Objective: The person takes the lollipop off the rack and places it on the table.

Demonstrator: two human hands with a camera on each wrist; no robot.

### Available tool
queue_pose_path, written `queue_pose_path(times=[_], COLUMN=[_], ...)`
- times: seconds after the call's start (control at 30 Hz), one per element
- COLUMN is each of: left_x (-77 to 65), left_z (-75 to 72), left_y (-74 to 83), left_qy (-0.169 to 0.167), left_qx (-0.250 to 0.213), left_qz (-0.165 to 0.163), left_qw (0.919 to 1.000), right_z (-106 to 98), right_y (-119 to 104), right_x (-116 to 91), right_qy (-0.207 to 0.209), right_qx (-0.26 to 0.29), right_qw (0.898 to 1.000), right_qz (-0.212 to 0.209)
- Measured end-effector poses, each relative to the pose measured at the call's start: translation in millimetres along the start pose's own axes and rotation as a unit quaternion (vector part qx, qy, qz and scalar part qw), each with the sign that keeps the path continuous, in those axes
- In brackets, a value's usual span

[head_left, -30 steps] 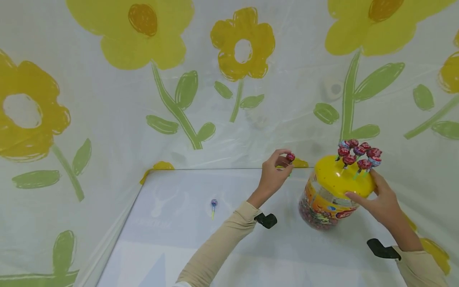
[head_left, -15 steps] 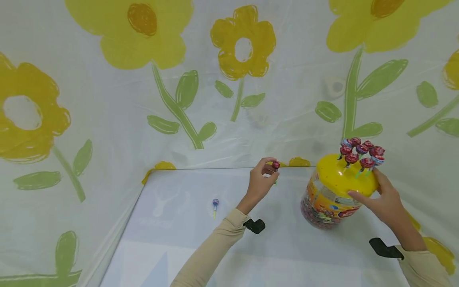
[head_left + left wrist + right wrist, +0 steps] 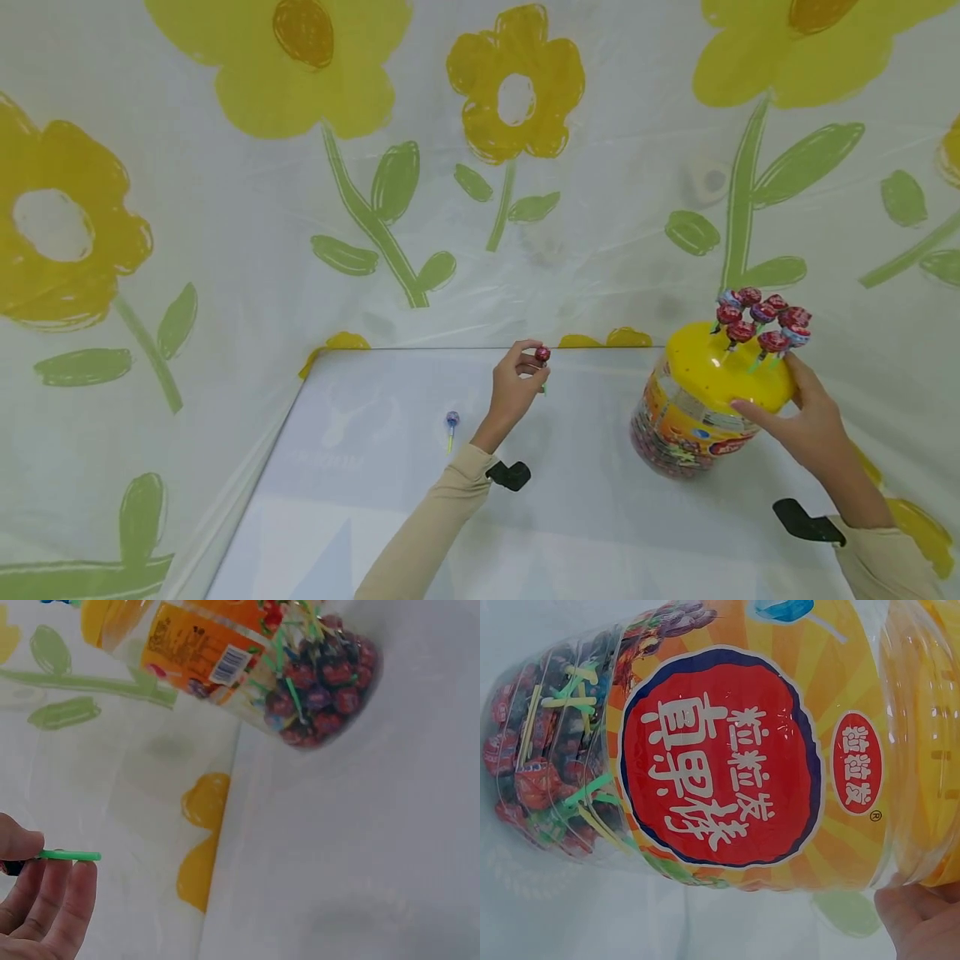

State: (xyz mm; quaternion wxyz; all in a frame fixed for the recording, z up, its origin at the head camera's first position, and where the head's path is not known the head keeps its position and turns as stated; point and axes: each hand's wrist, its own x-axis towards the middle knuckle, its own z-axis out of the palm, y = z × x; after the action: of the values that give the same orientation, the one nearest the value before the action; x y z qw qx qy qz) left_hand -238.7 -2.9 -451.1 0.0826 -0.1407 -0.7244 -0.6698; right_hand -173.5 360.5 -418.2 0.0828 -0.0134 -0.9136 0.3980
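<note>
Head cam + both wrist cams up on my end. L hand [image 3: 516, 390]: thumb [image 3: 19, 841] & fingers clamped on 1 red lollipop [image 3: 542, 354], a pinch grip. Candy end sits at top of fingertips, green stick [image 3: 75, 856] pokes out below them, approx upright in head view. L wrist cam shows only the stick + a bit of dark wrapper past the thumb; rest is cut off by frame edge.

R hand [image 3: 806, 417]: clamped on rim of yellow lid [image 3: 693, 358], thumb on near side, other fingers round the R side, partly hidden from me. Lid's on the clear jar [image 3: 686, 425], which stands L of & below those fingers. Looks leaned toward R hand in head view; can't tell if that's real tilt or lens. Jar's lower part is full of wrapped lollipops [image 3: 544, 761]; orange label [image 3: 840, 859] w/ red patch above that, closer to fingers.

Cluster of lollipops [image 3: 763, 312] stands sticks-down in lid, just beyond R fingertips. 1 more, blue-wrapped lollipop [image 3: 452, 420], lies on white table [image 3: 360, 475] L of L fingers, apart from them, yellow stick twd wearer. Flower-print sheet [image 3: 592, 217] behind both hands.
</note>
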Motion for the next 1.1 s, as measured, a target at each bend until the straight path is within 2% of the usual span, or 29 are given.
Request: queue_pose_path(times=[0.33,0.57,0.8,0.97,1.1], left_x=[-16.3,-24.2,-33.6,-38.3,-41.7], left_z=[-31.2,-46.0,-57.7,-64.3,-68.9], left_y=[-29.6,-75.4,-97.2,-107.0,-111.7], left_qy=[0.019,0.027,0.031,0.027,0.01], left_qx=[0.048,0.064,0.079,0.116,0.149], left_qz=[-0.038,-0.072,-0.074,-0.139,-0.168], left_qw=[0.9979,0.9949,0.9936,0.983,0.9745], right_z=[-1.8,-0.8,0.7,1.2,1.7], right_y=[-0.8,-2.0,-1.2,0.3,1.9], right_x=[1.7,0.1,1.0,1.1,1.3], right_qy=[-0.002,-0.004,0.0,0.004,0.005], right_qx=[0.002,0.005,0.001,0.004,0.004], right_qw=[1.0,1.0,1.0,1.0,1.0], right_qz=[-0.002,0.005,0.004,0.002,0.0])
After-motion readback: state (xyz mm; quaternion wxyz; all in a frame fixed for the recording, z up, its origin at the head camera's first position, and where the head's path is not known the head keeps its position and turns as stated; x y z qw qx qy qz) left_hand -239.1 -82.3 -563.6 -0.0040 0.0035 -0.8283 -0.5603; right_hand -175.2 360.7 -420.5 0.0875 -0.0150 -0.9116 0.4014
